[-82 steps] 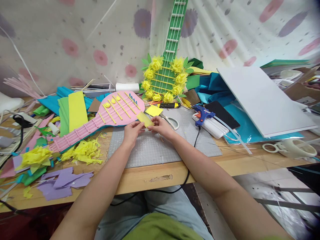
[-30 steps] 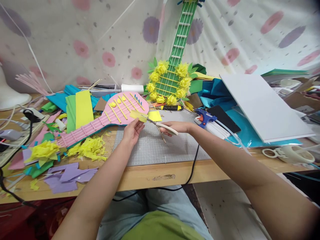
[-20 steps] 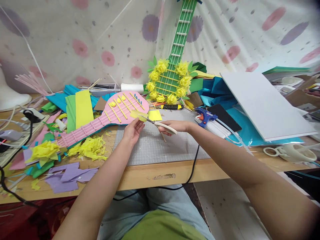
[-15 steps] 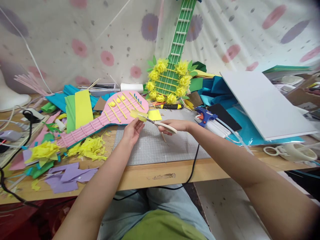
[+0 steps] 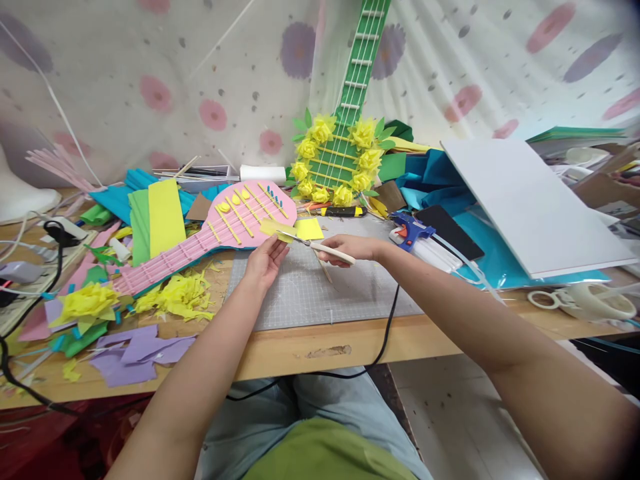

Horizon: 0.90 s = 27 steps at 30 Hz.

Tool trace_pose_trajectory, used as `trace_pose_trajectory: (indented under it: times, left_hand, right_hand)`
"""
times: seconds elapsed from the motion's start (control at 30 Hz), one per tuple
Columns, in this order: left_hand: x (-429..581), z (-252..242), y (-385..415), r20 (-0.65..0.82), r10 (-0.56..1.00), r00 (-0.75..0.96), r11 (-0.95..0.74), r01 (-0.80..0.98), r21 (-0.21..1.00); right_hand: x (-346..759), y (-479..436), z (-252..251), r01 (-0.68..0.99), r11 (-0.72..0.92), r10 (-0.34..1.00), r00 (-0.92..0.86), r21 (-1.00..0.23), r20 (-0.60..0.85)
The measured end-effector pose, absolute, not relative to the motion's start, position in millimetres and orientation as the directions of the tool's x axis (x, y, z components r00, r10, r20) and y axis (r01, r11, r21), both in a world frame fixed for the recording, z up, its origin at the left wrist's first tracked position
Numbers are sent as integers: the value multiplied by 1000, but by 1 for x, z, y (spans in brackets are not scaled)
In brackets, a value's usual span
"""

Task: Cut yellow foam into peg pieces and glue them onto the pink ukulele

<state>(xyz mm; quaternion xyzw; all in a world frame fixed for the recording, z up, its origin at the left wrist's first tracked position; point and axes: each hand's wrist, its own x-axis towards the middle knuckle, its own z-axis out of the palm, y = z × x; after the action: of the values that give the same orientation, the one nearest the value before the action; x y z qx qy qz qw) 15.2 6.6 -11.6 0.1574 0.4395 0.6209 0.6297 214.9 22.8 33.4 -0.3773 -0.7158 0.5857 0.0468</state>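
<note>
My left hand [image 5: 266, 263] pinches a small piece of yellow paper [image 5: 270, 229] above the left part of the grey cutting mat [image 5: 300, 303]. My right hand [image 5: 345, 249] grips white-handled scissors [image 5: 333, 253], their blades pointing left and lying at the yellow paper. A square yellow piece of paper [image 5: 310, 229] lies on the mat just behind the blades. Behind my left hand rests a pink paper guitar [image 5: 235, 217] with yellow bars. Further back a green paper guitar [image 5: 333, 160] stands upright, ringed with yellow paper flowers.
Yellow scraps [image 5: 175, 297] and purple paper [image 5: 140, 353] lie at left. A blue glue gun [image 5: 413, 229] sits right of the mat, near a white board [image 5: 535, 207] and a tape dispenser [image 5: 595, 301]. A black cable [image 5: 387, 327] hangs over the table edge.
The scissors' handles have closed together, and the blades have come closer together at the yellow paper. Both hands stay in nearly the same place.
</note>
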Motion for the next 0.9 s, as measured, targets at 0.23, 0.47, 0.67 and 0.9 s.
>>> trace_pose_trajectory:
  times: [0.23, 0.47, 0.67, 0.9]
  left_hand:
    - [15, -12, 6, -353, 924, -147, 178, -652, 737]
    - [19, -9, 4, -355, 928, -116, 199, -651, 732]
    - [22, -7, 1, -350, 932, -92, 212, -645, 734]
    - [22, -7, 1, -344, 933, -109, 198, -643, 740]
  right_hand:
    - [218, 24, 31, 509, 67, 606, -704, -858, -370]
    - [215, 24, 30, 476, 99, 589, -736, -874, -334]
    - [207, 28, 29, 451, 123, 574, -759, -884, -307]
    - [205, 32, 30, 464, 138, 541, -775, -875, -326]
